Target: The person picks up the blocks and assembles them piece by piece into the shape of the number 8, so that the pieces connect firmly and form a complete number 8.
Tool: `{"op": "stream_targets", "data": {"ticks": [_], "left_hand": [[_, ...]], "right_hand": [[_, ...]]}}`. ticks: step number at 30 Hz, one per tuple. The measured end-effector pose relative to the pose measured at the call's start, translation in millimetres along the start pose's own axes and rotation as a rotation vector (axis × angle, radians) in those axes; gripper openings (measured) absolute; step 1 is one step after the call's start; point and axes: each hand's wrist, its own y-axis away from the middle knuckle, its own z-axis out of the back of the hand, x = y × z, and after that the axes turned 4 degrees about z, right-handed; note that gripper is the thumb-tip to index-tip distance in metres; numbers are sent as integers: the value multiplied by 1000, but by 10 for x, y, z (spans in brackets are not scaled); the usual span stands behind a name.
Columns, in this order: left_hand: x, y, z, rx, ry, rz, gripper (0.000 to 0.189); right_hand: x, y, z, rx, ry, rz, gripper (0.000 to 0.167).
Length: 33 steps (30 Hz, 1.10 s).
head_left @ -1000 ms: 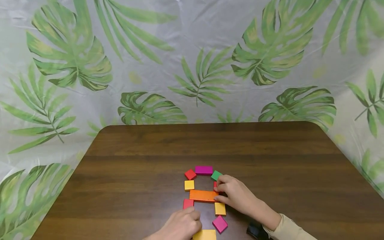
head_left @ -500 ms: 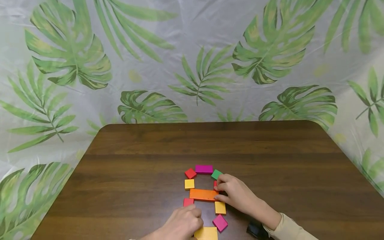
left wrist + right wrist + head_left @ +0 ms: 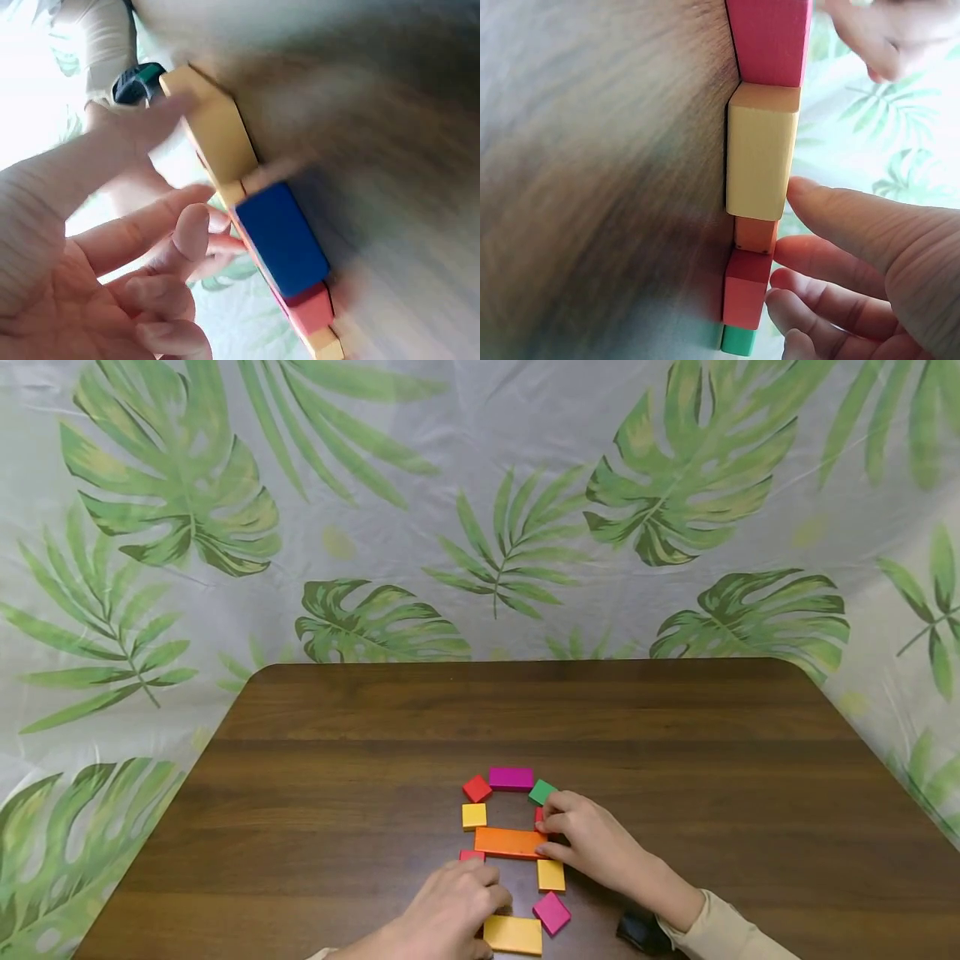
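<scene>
My left hand (image 3: 453,902) is over the near left part of a ring of coloured blocks. Its thumb lies by the left end of a long yellow block (image 3: 513,935); contact is unclear. The left wrist view shows the fingers loosely bent, gripping nothing, beside a blue block (image 3: 281,240) that the hand hides from the head view. My right hand (image 3: 592,839) rests at the ring's right side. Its fingertips touch a red block (image 3: 746,292) and the right end of a long orange block (image 3: 510,842), with the thumb near a yellow block (image 3: 761,154).
A purple block (image 3: 512,778) forms the far end, between a red block (image 3: 477,788) and a green block (image 3: 542,792). A yellow block (image 3: 474,816) lies at left, a pink block (image 3: 552,913) at right. A dark device (image 3: 643,933) is by the right wrist.
The long yellow block has slid slightly away from the person. My left hand has moved a little forward, covering more of the left red block. My right hand has stayed put.
</scene>
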Motion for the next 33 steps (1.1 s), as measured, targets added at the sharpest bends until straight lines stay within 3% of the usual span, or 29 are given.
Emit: {"op": "stream_targets", "data": {"ticks": [4, 10, 18, 33], "left_hand": [[19, 27, 12, -48, 22, 8, 53], [1, 4, -16, -114, -25, -79, 32], [-23, -3, -25, -59, -10, -59, 24], [-44, -1, -10, -30, -25, -31, 23]], "right_hand": [[7, 13, 10, 3, 0, 5, 16], [5, 21, 9, -3, 2, 8, 16], [5, 19, -3, -6, 3, 11, 16], [21, 28, 8, -2, 0, -3, 16]]}}
